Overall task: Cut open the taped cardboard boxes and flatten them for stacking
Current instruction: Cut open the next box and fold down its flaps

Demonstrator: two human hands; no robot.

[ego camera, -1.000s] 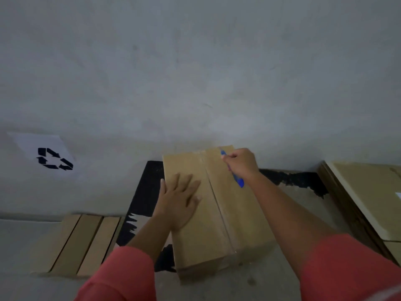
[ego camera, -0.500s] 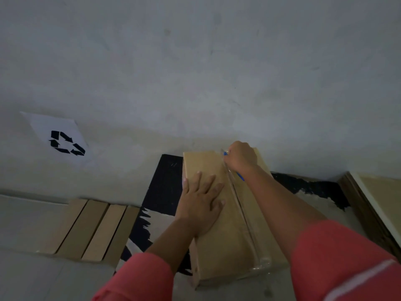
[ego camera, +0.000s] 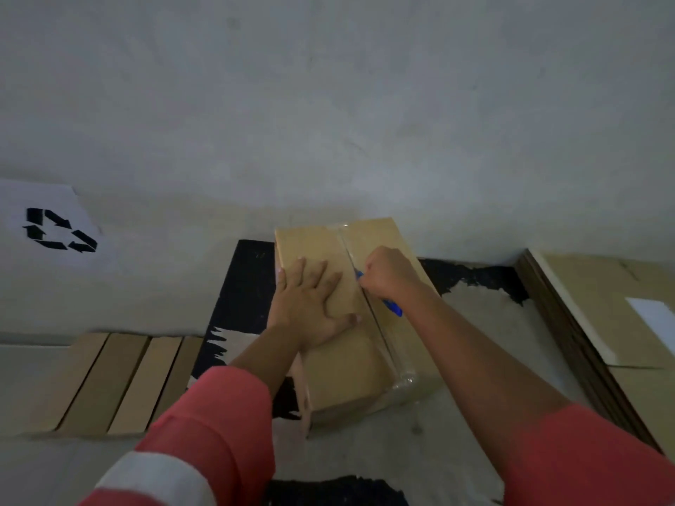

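L hand [ego camera: 307,308] spread flat on box [ego camera: 343,374], left of seam [ego camera: 347,239]; R hand [ego camera: 389,273] fisted round cutter [ego camera: 393,308] at seam; box far edge near wall.

I face a grey wall [ego camera: 365,104], a white recycling-symbol sheet [ego camera: 54,224] on it at my left. The pale floor [ego camera: 475,323] has black patches [ego camera: 244,286]. Light is dim.
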